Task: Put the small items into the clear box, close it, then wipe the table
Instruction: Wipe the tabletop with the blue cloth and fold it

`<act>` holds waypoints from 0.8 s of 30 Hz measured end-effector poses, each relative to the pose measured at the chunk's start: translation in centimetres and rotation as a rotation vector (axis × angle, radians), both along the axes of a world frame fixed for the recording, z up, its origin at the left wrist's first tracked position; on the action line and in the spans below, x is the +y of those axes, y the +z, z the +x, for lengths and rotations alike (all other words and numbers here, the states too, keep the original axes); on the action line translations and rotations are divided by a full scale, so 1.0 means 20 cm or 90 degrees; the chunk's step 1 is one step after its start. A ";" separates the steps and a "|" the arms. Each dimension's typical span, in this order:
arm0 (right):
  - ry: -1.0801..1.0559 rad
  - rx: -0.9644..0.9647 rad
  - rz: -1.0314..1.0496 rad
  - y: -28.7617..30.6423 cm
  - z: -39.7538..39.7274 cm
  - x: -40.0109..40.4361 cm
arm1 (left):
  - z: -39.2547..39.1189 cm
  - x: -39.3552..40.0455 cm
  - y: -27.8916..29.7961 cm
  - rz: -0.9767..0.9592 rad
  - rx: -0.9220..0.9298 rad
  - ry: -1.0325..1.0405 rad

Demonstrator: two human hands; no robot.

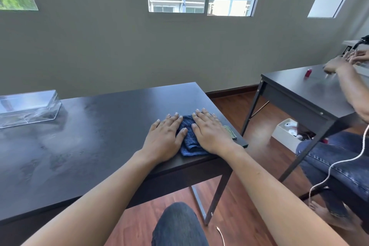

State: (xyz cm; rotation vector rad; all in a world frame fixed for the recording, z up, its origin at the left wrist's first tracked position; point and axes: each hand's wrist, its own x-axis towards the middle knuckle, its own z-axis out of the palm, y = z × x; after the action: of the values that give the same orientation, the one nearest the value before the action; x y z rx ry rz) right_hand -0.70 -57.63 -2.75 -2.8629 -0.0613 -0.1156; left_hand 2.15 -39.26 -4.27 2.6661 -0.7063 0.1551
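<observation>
A folded dark blue cloth [188,138] lies near the right front corner of the dark table [89,136]. My left hand [164,139] lies flat with its fingers spread, on the cloth's left part and the table. My right hand [209,130] presses flat on the cloth's right part. A greenish corner [231,132] sticks out by the right hand at the table's edge. The clear box [28,108] stands closed at the far left of the table; what is inside I cannot tell.
The tabletop shows smudges and streaks. A second dark table [311,90] stands to the right with a small red item [308,72] on it, where another person's hands [339,62] are at work. That person's legs in jeans [335,158] and a white cable [339,166] are at the right. My knee [177,223] is below the table's front edge.
</observation>
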 end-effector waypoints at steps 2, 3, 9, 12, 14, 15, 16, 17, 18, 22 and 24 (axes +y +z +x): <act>0.001 0.010 -0.001 0.00 0.00 0.00 | 0.00 0.00 0.00 0.004 0.002 0.002; 0.000 0.013 -0.001 0.00 -0.01 0.00 | -0.01 0.00 0.00 0.004 0.004 0.002; -0.008 0.015 0.002 0.01 -0.02 0.00 | -0.01 0.00 0.00 0.011 0.005 0.001; -0.013 0.015 -0.008 0.01 -0.01 0.00 | -0.02 0.00 0.01 0.015 0.005 0.003; -0.014 0.020 -0.011 0.01 -0.01 0.00 | -0.02 0.00 0.02 0.015 0.008 0.000; -0.017 0.021 -0.012 0.00 0.00 0.01 | -0.02 0.00 0.02 0.019 0.008 0.001; -0.021 0.023 -0.010 0.01 0.00 0.01 | -0.02 0.01 0.02 0.022 0.009 0.005; -0.026 0.024 -0.009 0.01 0.00 0.02 | -0.02 0.02 0.03 0.025 0.008 0.010; -0.030 0.023 -0.006 0.02 0.01 0.03 | -0.02 0.04 0.03 0.025 0.007 0.017; -0.058 0.011 -0.002 0.03 0.01 0.09 | 0.01 0.20 0.04 0.027 0.002 0.044; -0.058 -0.018 0.007 0.02 0.02 0.13 | 0.02 0.31 0.04 0.030 0.004 0.069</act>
State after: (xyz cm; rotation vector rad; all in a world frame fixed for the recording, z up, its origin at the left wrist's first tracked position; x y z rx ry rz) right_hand -0.29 -54.99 -2.33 -2.8542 0.0645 -0.1737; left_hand 2.61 -33.10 -3.40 2.7497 -0.5712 0.1616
